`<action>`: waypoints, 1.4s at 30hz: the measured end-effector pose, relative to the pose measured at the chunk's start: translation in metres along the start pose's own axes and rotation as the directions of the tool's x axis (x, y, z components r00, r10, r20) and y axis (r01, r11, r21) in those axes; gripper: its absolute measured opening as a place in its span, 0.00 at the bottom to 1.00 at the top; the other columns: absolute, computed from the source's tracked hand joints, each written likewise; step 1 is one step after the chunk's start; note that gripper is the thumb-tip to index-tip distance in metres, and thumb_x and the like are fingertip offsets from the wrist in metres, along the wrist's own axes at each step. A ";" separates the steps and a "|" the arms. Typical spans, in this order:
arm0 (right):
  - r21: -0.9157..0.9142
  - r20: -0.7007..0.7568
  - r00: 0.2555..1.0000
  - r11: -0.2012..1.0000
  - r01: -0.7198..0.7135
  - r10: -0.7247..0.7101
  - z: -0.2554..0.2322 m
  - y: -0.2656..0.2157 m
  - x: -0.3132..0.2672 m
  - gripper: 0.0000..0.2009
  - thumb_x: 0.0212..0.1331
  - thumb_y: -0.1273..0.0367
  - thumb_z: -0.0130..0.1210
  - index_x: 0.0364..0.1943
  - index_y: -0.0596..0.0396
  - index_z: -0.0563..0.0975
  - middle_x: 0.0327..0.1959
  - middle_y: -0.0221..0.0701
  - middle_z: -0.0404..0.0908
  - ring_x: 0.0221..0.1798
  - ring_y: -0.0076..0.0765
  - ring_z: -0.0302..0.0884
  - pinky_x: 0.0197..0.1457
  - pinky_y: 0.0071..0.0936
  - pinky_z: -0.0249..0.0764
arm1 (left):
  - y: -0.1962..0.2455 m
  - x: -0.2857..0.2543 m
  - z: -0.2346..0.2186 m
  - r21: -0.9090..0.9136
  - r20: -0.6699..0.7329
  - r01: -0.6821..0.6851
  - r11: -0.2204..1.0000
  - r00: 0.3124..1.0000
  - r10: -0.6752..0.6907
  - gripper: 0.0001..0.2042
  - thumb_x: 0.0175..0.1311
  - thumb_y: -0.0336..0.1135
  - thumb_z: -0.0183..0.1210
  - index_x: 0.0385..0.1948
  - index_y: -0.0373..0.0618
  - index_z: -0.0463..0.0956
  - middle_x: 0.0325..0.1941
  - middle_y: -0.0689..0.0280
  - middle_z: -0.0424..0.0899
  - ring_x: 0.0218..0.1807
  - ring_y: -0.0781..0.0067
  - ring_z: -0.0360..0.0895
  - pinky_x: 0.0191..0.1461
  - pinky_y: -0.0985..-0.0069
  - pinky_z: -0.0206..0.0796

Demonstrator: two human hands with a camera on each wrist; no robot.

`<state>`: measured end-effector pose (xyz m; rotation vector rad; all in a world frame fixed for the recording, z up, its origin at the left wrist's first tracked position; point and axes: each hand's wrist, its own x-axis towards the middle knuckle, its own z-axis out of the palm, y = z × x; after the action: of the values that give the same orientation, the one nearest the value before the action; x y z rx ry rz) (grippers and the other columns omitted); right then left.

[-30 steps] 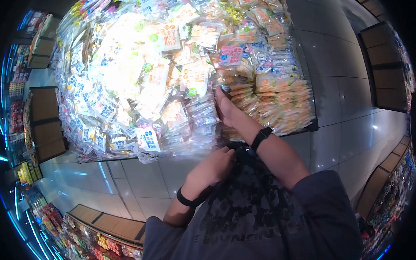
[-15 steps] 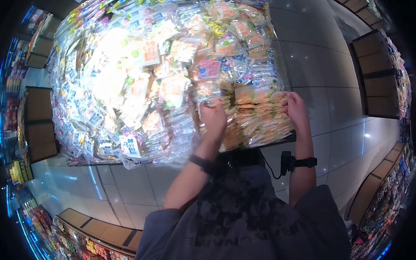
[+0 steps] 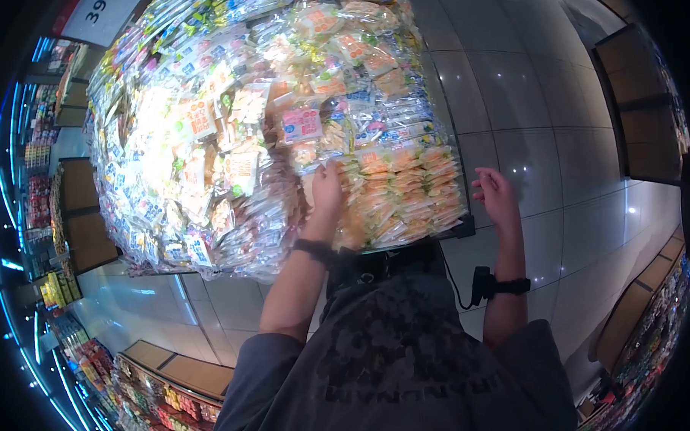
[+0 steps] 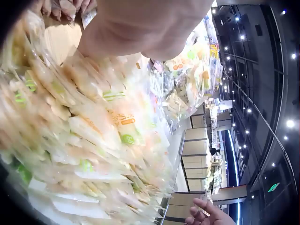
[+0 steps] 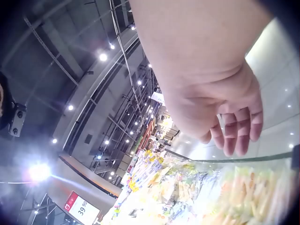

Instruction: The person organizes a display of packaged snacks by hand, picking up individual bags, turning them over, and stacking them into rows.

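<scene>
Rows of clear packets with orange print stand packed at the near right corner of a heaped display. My left hand is at the left end of these rows, thumb side up. In the left wrist view, its fingertips show at the top left beside clear plastic and a tan flat surface; the palm hides the rest, and I cannot tell whether they grip a packet. Beyond the display's right edge, my right hand hangs over the floor with loosely curled fingers and nothing in them.
Loose packets heap up across the left of the display, and a pink-labelled packet lies behind the rows. A price sign stands at the far left. Tiled floor runs along the right, with more shelving beyond.
My right hand moved from the packets onto the right end of the rows, then off past the edge. My left hand rose from near my waist onto the packets. The view shifted too.
</scene>
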<state>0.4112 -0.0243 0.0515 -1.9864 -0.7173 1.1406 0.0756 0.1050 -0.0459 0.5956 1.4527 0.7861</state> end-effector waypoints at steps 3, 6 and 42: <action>-0.007 0.020 1.000 1.000 -0.003 0.003 -0.004 -0.001 0.000 0.16 0.76 0.62 0.49 0.56 0.57 0.78 0.39 0.31 0.83 0.33 0.20 0.77 0.40 0.21 0.75 | -0.001 -0.009 0.013 -0.096 0.070 -0.032 0.995 0.997 0.039 0.25 0.77 0.54 0.49 0.60 0.41 0.70 0.53 0.60 0.80 0.54 0.65 0.79 0.56 0.67 0.73; -0.023 0.071 0.996 0.998 0.064 -0.062 0.001 0.008 0.004 0.16 0.75 0.63 0.49 0.56 0.59 0.77 0.39 0.31 0.83 0.34 0.21 0.78 0.42 0.22 0.76 | 0.016 -0.017 -0.001 -0.087 0.244 0.133 0.987 0.964 -0.109 0.29 0.77 0.59 0.44 0.63 0.43 0.68 0.57 0.60 0.80 0.62 0.62 0.75 0.64 0.63 0.67; -0.469 0.231 0.710 0.563 0.681 -0.666 0.129 -0.084 0.069 0.19 0.58 0.67 0.64 0.54 0.55 0.79 0.53 0.42 0.80 0.59 0.54 0.74 0.64 0.43 0.70 | -0.009 -0.014 -0.039 -0.255 0.169 0.073 0.964 0.985 -0.029 0.31 0.80 0.58 0.34 0.67 0.39 0.67 0.66 0.59 0.76 0.67 0.64 0.72 0.72 0.66 0.60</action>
<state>0.3191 0.1167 0.0419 -1.7945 -1.7866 0.5065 0.0389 0.0847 -0.0461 0.4093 1.1856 0.8511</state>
